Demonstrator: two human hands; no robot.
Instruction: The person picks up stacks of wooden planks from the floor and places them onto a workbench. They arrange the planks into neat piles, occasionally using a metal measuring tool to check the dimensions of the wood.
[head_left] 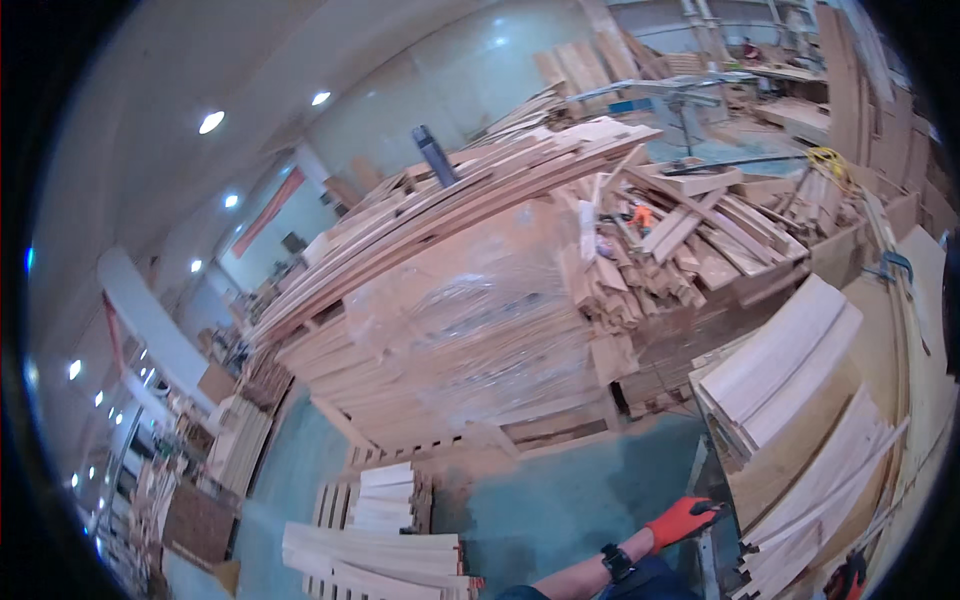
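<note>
Reaching left hand [684, 520] toward stacked pale boards [775, 365]; right hand [848, 578] at frame edge

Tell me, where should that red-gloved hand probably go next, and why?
Probably a short reach right, onto the stack of pale boards. The left hand, in a red glove, hangs open above the teal floor, touching nothing; those boards lie nearest. The right hand barely shows.

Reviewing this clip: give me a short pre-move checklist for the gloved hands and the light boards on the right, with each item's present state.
1. Left hand gloved in orange: ok.
2. Left hand holding nothing, fingers spread: ok.
3. Left hand touching the stack of light boards: not ok, apart from it.
4. Right hand in view: not ok, only a glove edge shows at the frame's rim.
5. Right hand's grip: cannot tell.
6. Green floor beside the left hand bare: ok.
</note>
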